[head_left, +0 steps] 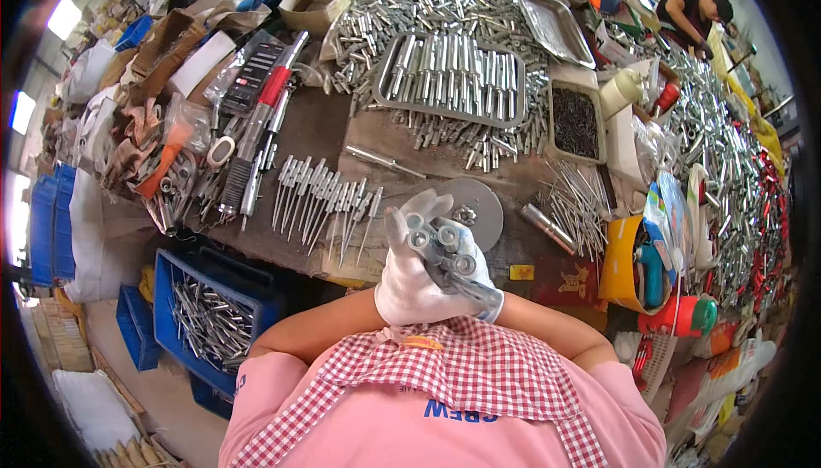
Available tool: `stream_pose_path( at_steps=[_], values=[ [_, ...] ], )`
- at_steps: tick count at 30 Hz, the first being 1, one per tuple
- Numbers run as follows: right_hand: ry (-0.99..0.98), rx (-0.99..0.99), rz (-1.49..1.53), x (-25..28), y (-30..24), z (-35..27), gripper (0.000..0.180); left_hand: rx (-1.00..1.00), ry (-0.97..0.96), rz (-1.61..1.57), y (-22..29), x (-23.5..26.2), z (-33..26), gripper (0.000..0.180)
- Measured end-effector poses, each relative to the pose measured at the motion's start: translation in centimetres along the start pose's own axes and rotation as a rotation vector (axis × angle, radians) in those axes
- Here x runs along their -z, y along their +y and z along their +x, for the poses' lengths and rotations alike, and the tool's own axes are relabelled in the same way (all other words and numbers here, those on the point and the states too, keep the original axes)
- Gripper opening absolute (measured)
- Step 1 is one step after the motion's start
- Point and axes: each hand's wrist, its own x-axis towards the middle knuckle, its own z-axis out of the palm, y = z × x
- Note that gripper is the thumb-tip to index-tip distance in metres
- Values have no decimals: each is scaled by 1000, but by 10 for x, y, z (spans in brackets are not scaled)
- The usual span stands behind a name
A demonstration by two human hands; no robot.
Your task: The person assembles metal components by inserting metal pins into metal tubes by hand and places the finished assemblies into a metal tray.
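Both hands wear white gloves and meet in front of my chest, just over the near edge of the workbench. My left hand (400, 275) is cupped around several shiny metal tubes (441, 251), whose round open ends point up and away from me. Against the other side of the same bundle presses my right hand (479, 269), its fingers partly hidden by the tubes. Beyond the hands lies a grey round disc (484, 211) with a small pile of metal rings (463, 215) on it. A long thin metal rod (385, 162) rests farther back.
A metal tray (380, 96) holds rows of metal tubes in front of a large heap (410, 6). Thin rods with sleeves (321, 198) lie at left; loose thin rods (575, 203) lie at right. A blue crate (162, 318) stands lower left. Another person (680, 19) is far right.
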Motion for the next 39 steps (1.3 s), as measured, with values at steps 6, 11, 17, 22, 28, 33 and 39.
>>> stream_pose_path(
  at_steps=[6, 11, 17, 22, 28, 33, 39],
  values=[
    [-163, -3, -1056, -26, -5, 19, 47, 26, -25, 532, -7, 38, 1, 96],
    [-348, -89, -1109, -12, -2, 26, 58, -111, -205, 443, -4, 58, 14, 101],
    [-254, -394, -775, 2, 0, 19, 57, -408, -705, 743, 27, 54, 61, 43],
    [-578, 278, -1384, -8, -15, 29, 61, -496, -907, 786, 27, 56, 72, 26],
    [-434, 62, -1393, -17, -39, 30, 77, -418, -700, 753, 24, 55, 116, 6],
    [-253, 373, -1364, -8, -61, 31, 66, -83, -674, 732, 29, 36, 219, 10],
    [-204, 333, -1335, 1, -69, 32, 62, 261, -858, 887, -67, 34, 350, 19]
  ],
)
